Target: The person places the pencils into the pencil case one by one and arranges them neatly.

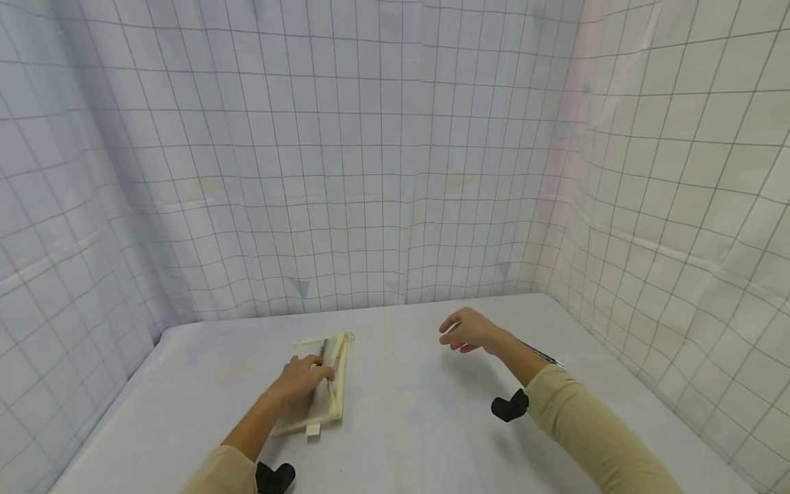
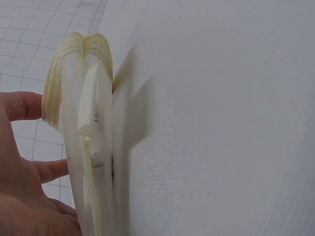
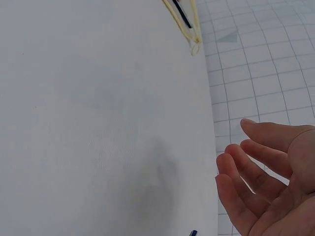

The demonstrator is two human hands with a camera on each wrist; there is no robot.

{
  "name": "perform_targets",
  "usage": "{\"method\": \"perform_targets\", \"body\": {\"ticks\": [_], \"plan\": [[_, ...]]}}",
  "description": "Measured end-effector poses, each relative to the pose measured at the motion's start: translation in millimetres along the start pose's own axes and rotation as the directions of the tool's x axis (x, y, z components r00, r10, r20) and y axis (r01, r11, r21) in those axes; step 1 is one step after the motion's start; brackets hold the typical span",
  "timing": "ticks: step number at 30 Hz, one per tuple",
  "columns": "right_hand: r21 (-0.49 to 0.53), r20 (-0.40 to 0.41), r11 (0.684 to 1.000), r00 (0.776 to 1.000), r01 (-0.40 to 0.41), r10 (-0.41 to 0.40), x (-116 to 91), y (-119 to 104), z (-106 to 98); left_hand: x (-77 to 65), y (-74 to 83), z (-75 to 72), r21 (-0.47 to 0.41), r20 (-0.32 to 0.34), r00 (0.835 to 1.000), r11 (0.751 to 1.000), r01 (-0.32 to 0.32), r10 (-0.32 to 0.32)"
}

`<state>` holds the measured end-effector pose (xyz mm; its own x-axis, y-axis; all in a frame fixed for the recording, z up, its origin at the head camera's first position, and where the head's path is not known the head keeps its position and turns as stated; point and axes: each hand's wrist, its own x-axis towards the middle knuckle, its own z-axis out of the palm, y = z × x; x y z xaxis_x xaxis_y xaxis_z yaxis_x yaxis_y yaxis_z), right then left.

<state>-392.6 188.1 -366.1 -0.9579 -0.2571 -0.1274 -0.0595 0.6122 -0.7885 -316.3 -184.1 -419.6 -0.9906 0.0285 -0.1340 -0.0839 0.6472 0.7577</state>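
Observation:
A translucent mesh zip pouch (image 1: 321,406) with cream edging lies on the left of the white table. Inside it a long dark strip (image 1: 324,348) shows through the mesh, and a small white tab (image 1: 313,431) sticks out at the near end. My left hand (image 1: 299,379) rests on the pouch, its fingertips touching the mesh. In the left wrist view the thumb (image 2: 27,105) touches the cream edging. Off to the right, my right hand (image 1: 472,331) hovers over the table with loosely bent fingers, holding nothing.
Behind the right forearm lies a thin, dark, pen-like thing (image 1: 546,357), mostly hidden. Its blue end (image 3: 193,233) shows low in the right wrist view. Gridded white curtains (image 1: 370,171) surround the table (image 1: 401,425) at the back and both sides.

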Motion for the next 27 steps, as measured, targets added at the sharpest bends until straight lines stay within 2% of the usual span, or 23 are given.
{"method": "perform_targets", "body": {"ticks": [9, 17, 27], "plan": [[-0.015, -0.019, 1.0, 1.0, -0.023, 0.022, -3, 5, -11, -1.1, 1.3, -0.9, 0.003, 0.004, 1.0, 1.0, -0.006, 0.006], [-0.034, -0.038, 0.998, 0.998, -0.049, 0.048, -9, 11, -20, -2.5, 1.9, -0.7, -0.001, 0.012, 1.0, 1.0, 0.016, -0.016], [0.011, -0.066, 0.998, 0.996, -0.056, 0.057, -15, 30, -33, -0.7, 1.8, -0.2, 0.011, 0.011, 1.0, 1.0, 0.01, -0.01]]}}
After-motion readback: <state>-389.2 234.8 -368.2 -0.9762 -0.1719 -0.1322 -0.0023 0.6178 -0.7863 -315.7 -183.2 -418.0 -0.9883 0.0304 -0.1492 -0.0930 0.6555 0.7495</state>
